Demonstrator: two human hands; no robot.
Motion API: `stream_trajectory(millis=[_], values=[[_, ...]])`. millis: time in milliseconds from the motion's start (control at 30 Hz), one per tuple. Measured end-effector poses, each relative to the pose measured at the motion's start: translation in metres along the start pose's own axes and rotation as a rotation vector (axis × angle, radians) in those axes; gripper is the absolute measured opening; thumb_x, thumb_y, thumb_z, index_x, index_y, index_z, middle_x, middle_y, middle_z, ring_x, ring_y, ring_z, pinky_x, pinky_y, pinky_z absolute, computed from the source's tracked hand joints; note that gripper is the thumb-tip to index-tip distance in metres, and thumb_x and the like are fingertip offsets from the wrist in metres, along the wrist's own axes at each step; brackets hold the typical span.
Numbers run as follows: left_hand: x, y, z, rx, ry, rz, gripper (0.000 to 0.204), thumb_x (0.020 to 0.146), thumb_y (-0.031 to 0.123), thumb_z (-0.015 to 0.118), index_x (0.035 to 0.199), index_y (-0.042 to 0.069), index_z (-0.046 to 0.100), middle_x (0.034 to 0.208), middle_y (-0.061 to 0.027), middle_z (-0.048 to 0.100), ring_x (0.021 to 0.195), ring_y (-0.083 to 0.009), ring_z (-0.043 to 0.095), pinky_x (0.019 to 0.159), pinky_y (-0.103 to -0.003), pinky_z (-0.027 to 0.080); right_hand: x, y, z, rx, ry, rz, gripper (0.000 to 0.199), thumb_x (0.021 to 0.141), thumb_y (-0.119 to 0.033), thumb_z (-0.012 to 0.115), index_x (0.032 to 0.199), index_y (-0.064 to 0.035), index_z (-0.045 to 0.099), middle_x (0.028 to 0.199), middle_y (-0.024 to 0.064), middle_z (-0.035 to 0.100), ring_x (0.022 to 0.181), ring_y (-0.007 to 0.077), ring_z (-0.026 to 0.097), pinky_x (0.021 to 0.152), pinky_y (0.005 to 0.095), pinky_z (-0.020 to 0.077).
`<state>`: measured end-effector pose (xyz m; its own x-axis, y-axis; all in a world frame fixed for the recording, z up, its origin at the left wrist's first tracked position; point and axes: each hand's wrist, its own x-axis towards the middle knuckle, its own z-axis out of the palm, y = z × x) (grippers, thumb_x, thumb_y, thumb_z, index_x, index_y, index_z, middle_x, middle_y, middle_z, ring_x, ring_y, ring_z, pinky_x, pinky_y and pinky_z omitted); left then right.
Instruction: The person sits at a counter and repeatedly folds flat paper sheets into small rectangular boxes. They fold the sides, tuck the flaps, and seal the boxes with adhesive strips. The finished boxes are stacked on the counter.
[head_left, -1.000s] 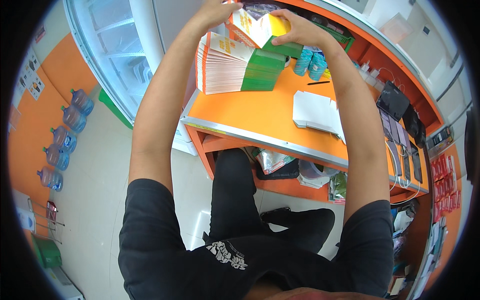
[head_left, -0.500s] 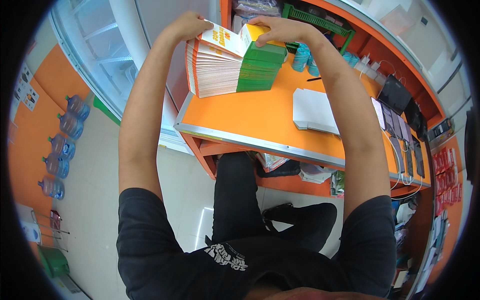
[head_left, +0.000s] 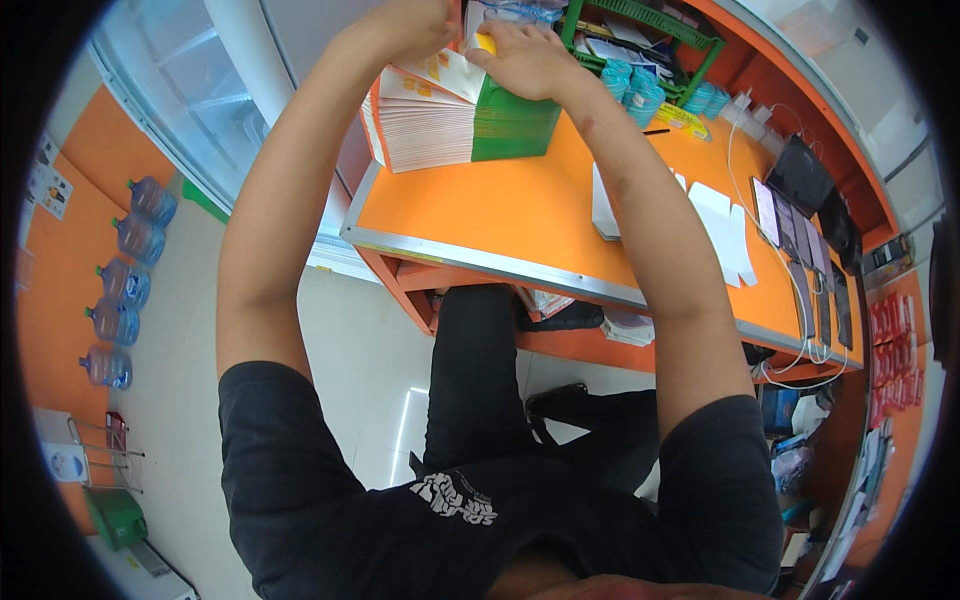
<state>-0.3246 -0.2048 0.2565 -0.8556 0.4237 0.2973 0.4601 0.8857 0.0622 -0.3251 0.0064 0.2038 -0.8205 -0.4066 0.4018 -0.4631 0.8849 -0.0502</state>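
Two bare hands are up at the far left end of the orange counter [head_left: 475, 215], at a tall stack of folded cartons [head_left: 515, 130]. The left hand [head_left: 420, 28] is at the top of the picture, above the left part of the stack, and its fingers are bent; I cannot tell if they hold anything. The right hand [head_left: 527, 62] lies over the top of the green side, and I cannot tell if its fingers pinch a carton or just rest there. The stack stands close to the counter's left edge. Open orange top shows in front of it, up to the silver front edge [head_left: 500, 267], and to its right, up to the white flat pieces [head_left: 715, 215] beside and under the right arm. Phones [head_left: 790, 228] with white wires lie farther right. Big yellow-orange letters show on the top carton, and white print [head_left: 455, 497] marks the black shirt [head_left: 600, 480].
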Motion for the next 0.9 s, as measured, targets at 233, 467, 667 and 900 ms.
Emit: stream_trajectory(millis=[233,467,667,900], values=[[-0.020,0.009,0.031,-0.038,-0.226,-0.098,0.047,0.103,0.036,0.043,0.137,0.006,0.057,0.129,-0.0206,0.065,0.119,-0.0367,0.062,0.101,-0.046,0.049,0.014,0.005,-0.032,0.307,-0.187,0.002,0.075,0.097,-0.067,0.041,0.147,-0.0121,0.050,0.146,0.0180,0.056,0.138,0.0358,0.048,0.116,0.0473,0.0319],[-0.026,-0.009,0.084,-0.061,0.004,-0.026,0.054,0.104,0.040,0.035,0.148,0.011,0.047,0.142,-0.0212,0.056,0.133,-0.0379,0.051,0.113,-0.050,0.037,0.028,0.035,-0.007,0.306,-0.225,0.031,0.072,0.101,-0.063,0.038,0.132,-0.0039,0.064,0.135,0.0178,0.063,0.123,0.0304,0.060,0.104,0.0394,0.0449],[-0.028,-0.012,0.091,-0.139,0.043,0.009,0.057,0.103,0.041,0.036,0.151,0.013,0.046,0.143,-0.0205,0.055,0.133,-0.0387,0.051,0.114,-0.049,0.036,0.018,0.035,0.018,0.337,0.012,0.161,0.091,0.087,-0.076,0.048,0.124,0.0044,0.067,0.121,0.0270,0.068,0.117,0.0384,0.064,0.097,0.0432,0.0498],[-0.011,-0.013,0.049,-0.315,-0.333,-0.123,0.058,0.102,0.043,0.045,0.150,0.010,0.048,0.147,-0.0159,0.055,0.131,-0.0309,0.055,0.110,-0.040,0.041,0.021,0.040,0.016,0.504,-0.127,0.135,0.094,0.083,-0.079,0.052,0.128,0.0021,0.067,0.127,0.0261,0.066,0.121,0.0383,0.063,0.099,0.0424,0.0497]])
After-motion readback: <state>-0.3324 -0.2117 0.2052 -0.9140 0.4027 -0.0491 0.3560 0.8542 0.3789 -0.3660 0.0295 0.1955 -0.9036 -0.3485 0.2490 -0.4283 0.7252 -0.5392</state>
